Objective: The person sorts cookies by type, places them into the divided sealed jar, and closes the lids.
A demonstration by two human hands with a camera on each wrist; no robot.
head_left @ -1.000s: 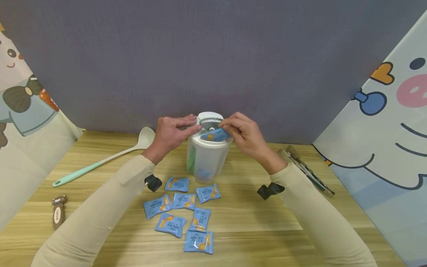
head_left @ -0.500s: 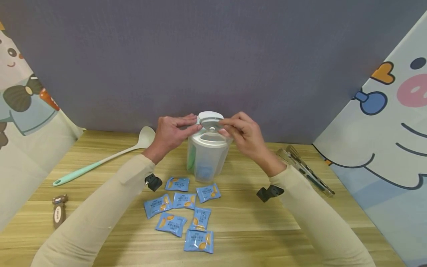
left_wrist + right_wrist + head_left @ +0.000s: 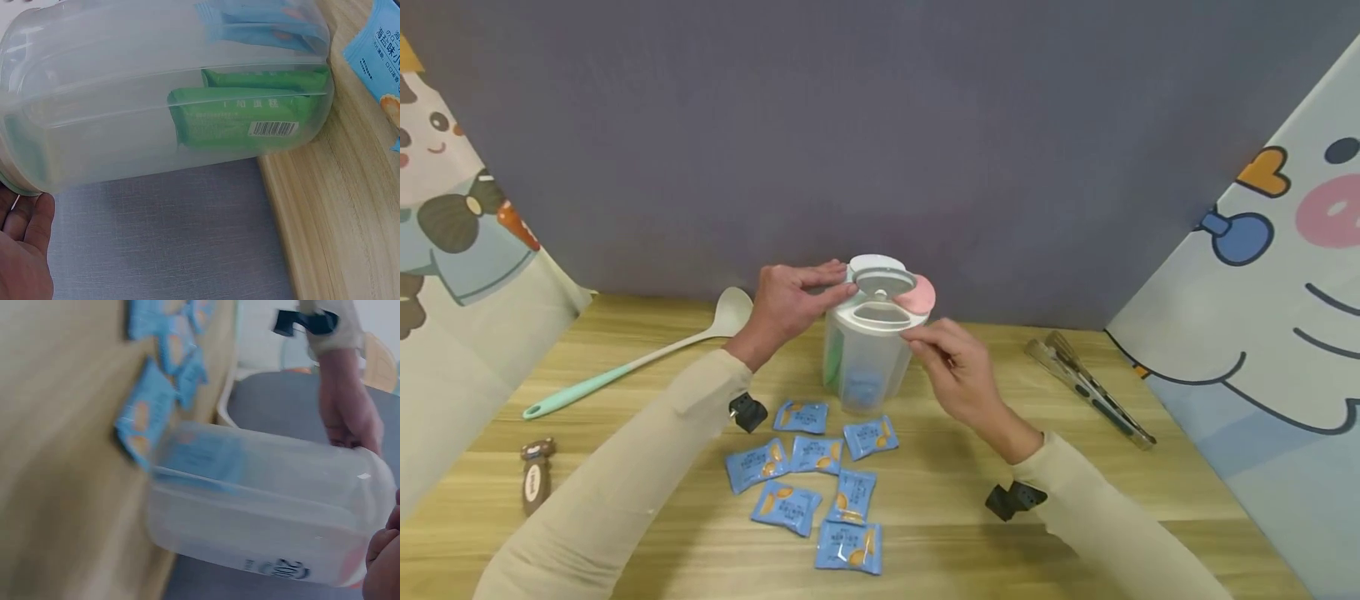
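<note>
A tall translucent container (image 3: 865, 362) with a white lid stands upright near the back wall. An uncovered opening (image 3: 880, 312) shows at the lid's front, with a pink flap (image 3: 917, 294) at its right. My left hand (image 3: 790, 304) touches the lid's left edge with fairly straight fingers and thumb. Close to the lid's front right edge, my right hand (image 3: 958, 375) has loosely bent fingers and holds nothing visible. Inside the container are a blue packet (image 3: 206, 456) and green packets (image 3: 244, 119), in separate sections. Several blue biscuit packets (image 3: 816, 454) lie in front of it.
A white ladle (image 3: 730, 312) with a mint handle lies at the left, above a brown bear-shaped item (image 3: 537, 475). Metal tongs (image 3: 1090, 387) lie at the right. A grey wall (image 3: 880, 150) stands behind the wooden table (image 3: 970, 533).
The blue packet from my right hand has dropped through the lid opening into the container. My right hand has drawn back downward, off the lid's top. My left hand stays at the lid.
</note>
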